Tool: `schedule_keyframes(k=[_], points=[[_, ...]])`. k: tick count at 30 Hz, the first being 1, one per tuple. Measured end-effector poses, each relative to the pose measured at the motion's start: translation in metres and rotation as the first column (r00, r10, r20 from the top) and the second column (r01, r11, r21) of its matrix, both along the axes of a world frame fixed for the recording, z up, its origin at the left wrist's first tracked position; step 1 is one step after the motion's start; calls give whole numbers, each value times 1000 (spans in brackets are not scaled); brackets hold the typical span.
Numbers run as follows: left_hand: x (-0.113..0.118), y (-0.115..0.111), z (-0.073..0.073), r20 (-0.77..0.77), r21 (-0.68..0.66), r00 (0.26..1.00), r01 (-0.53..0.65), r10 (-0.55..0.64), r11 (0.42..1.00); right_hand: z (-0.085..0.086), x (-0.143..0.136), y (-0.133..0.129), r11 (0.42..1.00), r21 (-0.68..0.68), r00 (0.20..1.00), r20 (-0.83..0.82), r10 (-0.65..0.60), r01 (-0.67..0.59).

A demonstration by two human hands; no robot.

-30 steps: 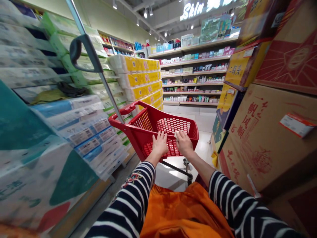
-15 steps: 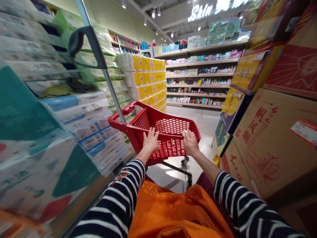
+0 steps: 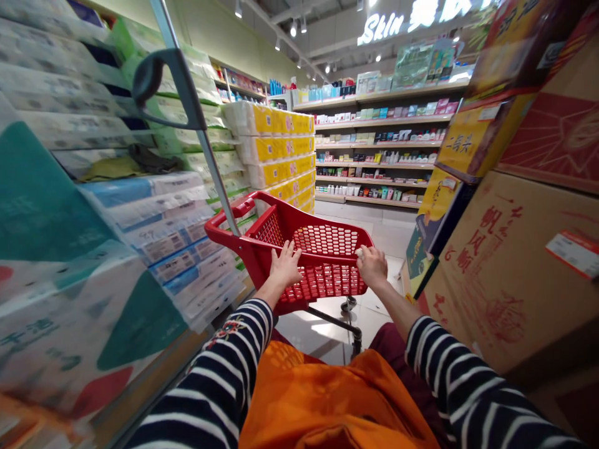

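A red plastic shopping cart [image 3: 322, 274] with perforated basket walls stands sideways in front of me. My left hand [image 3: 284, 267] rests on its near rim, fingers spread and stretched out. At the basket's right-hand end, my right hand [image 3: 373, 265] is closed at the rim corner. A small crumpled white tissue [image 3: 360, 253] peeks out from its fingertips; most of it is hidden in the hand. Inside the basket, a red perforated flap [image 3: 266, 227] stands near the handle end.
A grey-handled metal pole [image 3: 213, 168] rises beside the cart's left end. Wrapped tissue packs [image 3: 173, 249] and yellow paper packs [image 3: 281, 149] are piled on the left. Cardboard boxes [image 3: 515, 274] crowd the right. Shelves [image 3: 374, 146] of small goods line the back.
My right hand has slid to the right along the near rim to the basket's end corner, keeping the white tissue. The left hand has stayed almost in place.
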State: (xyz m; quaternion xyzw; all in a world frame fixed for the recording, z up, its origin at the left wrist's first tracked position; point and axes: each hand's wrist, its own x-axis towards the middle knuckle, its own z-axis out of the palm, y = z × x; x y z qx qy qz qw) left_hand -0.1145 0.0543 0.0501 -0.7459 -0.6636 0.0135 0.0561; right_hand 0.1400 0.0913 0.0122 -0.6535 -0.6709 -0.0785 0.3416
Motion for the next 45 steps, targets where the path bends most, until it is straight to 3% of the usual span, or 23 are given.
schedule_keyframes(k=[3, 6, 8, 10, 13, 16, 18, 20, 26, 29, 33, 35, 42, 45], points=[[-1, 1, -1, -8, 3, 1000, 15, -15, 1000, -13, -28, 1, 997, -11, 996, -55, 75, -75], [-2, 1, -1, -20, 16, 1000, 21, -20, 1000, -16, -59, -1, 968, -8, 968, 19, 249, -249], [-2, 1, -1, -25, 13, 1000, 14, -14, 1000, -15, -67, -4, 953, -35, 949, 87, 303, -302], [-2, 0, -1, -27, 10, 1000, 15, -15, 1000, -17, -58, -7, 955, -46, 946, 130, 296, -292], [-1, 0, -1, -20, 17, 1000, 23, -23, 1000, -26, -19, -7, 975, -20, 965, 139, 221, -220], [1, 0, -2, -4, 27, 1000, 19, -19, 999, -35, 21, -4, 999, -11, 995, 85, 48, -48], [1, 0, -2, 4, 29, 1000, 13, -14, 999, -38, 31, -1, 999, -23, 998, 56, -40, 42], [2, 0, -1, 5, 25, 1000, 6, -7, 1000, -37, 21, 1, 1000, -12, 998, 59, -26, 27], [1, -3, -2, -41, 25, 999, 25, -24, 999, -25, -51, -3, 973, 11, 960, 165, 226, -231], [-3, -10, -7, -54, 105, 998, -9, 14, 994, -24, -43, -7, 974, -18, 959, 173, 225, -225], [-11, -19, -15, -25, 214, 992, -115, 123, 970, -29, -7, -4, 998, 7, 993, 99, 69, -70], [-13, -21, -16, -19, 218, 992, -116, 123, 969, -31, -5, 0, 997, 34, 996, 69, 64, -66], [-17, -19, -10, -24, 177, 995, -95, 101, 980, -19, -85, 6, 916, 60, 917, 72, 393, -398], [-20, -20, -11, -33, 192, 995, -82, 90, 978, -19, -84, 2, 901, 74, 902, 112, 418, -427]])
